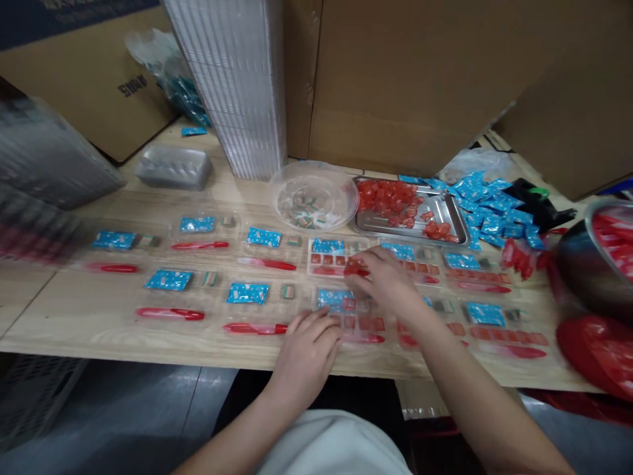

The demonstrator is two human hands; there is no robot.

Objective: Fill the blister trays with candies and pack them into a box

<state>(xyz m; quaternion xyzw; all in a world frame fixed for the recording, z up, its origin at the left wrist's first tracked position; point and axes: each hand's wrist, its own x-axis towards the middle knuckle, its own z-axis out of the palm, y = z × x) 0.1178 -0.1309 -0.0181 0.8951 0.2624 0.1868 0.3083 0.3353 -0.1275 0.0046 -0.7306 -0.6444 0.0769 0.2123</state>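
Several clear plastic trays lie in two rows on the wooden table (59, 330), each with a blue packet (247, 293) and a red pen-like piece (171, 313). My right hand (388, 280) reaches over the middle trays with fingers curled round small red sweets (355, 267) at its tips. My left hand (306, 349) rests at the table's front edge, fingers bent down on the rim of a clear tray (346, 320) that holds red squares. A metal tray (445, 214) with loose red sweets stands just behind.
A clear round bowl (313, 196) with small pieces sits beside the metal tray. A pile of blue packets (487, 204) lies at the right, with a metal bowl (596, 257) and red bag (601, 349). A tall stack of clear trays (237, 86) and cardboard boxes (420, 79) stand behind.
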